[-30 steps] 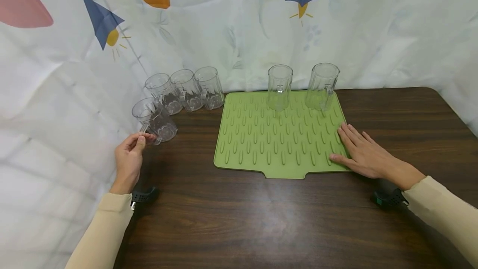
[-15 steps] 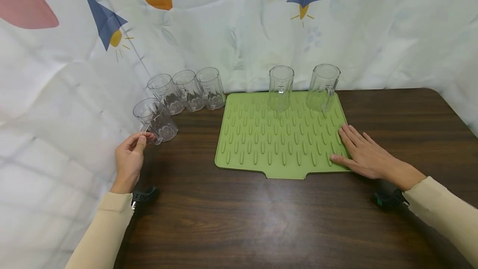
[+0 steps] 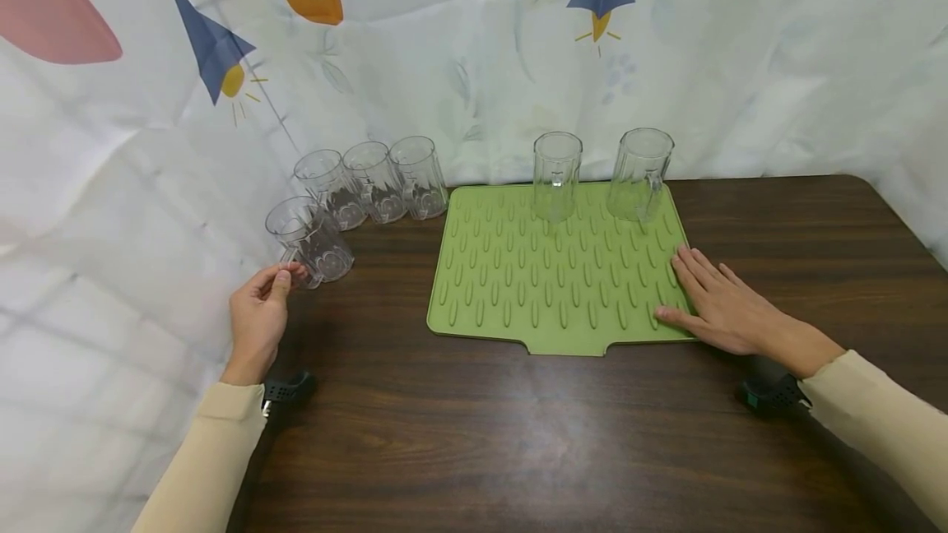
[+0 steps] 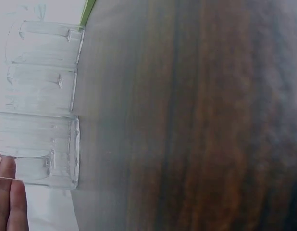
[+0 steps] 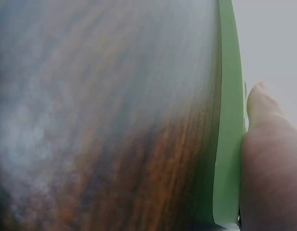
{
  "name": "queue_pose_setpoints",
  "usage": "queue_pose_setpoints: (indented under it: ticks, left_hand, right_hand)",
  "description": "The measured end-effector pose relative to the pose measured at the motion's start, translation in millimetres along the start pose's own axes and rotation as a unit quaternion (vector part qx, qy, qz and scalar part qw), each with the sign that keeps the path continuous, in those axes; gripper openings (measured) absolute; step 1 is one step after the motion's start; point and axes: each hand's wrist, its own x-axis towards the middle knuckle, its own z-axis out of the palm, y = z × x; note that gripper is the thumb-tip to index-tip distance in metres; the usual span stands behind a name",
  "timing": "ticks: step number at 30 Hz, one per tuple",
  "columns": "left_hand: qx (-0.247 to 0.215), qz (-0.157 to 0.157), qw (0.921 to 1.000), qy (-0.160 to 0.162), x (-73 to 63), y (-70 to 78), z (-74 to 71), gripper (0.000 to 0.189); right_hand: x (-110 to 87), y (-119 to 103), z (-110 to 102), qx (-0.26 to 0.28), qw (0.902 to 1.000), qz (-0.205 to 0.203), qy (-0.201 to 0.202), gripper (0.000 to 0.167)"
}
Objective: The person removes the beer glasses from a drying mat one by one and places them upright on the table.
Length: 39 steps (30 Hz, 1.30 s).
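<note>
Head view: left hand (image 3: 257,315) pinching clear mug (image 3: 324,247) by handle (image 4: 51,164), right hand (image 3: 722,303) spread on green mat (image 3: 527,311)

Head view high, forward-down — wrist views low, close — green mat (image 3: 559,270) in all.

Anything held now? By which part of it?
Left hand pinches a clear cylindrical glass-like mug by its handle. Right hand holds nothing; it rests on the green ridged mat.
</note>
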Motion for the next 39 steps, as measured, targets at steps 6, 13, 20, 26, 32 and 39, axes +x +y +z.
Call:
queue_pose_setpoints:
  ticks: [6,13,20,26,32,39]
  left_hand:
    - [0.001,-0.015,0.9992,0.036,-1.9,2.9,0.3,0.029]
    - [-0.012,-0.013,0.9973,0.072,-7.4,7.0,-0.6,0.028]
    - [-0.005,0.001,0.9935,0.113,-9.0,16.2,1.1,0.022]
    - [-0.022,0.028,0.992,0.121,-8.6,26.6,3.4,0.018]
    - [-0.046,0.054,0.9912,0.111,-11.3,44.9,7.4,0.013]
    - [-0.105,0.085,0.9866,0.091,-10.7,65.9,17.7,0.012]
  right_hand:
    - [-2.3,2.6,2.2,0.005,1.0,0.0,0.003,0.097]
    - [-4.3,4.7,3.7,0.01,0.9999,0.001,0.003,0.098]
    - [-3.4,4.7,4.3,0.005,1.0,-0.002,0.002,0.097]
    - [-2.4,5.8,4.5,0.001,1.0,-0.001,0.002,0.098]
    - [-1.8,4.7,3.1,0.002,1.0,-0.002,0.001,0.098]
    - [-0.3,2.3,0.9,0.005,1.0,-0.004,0.001,0.098]
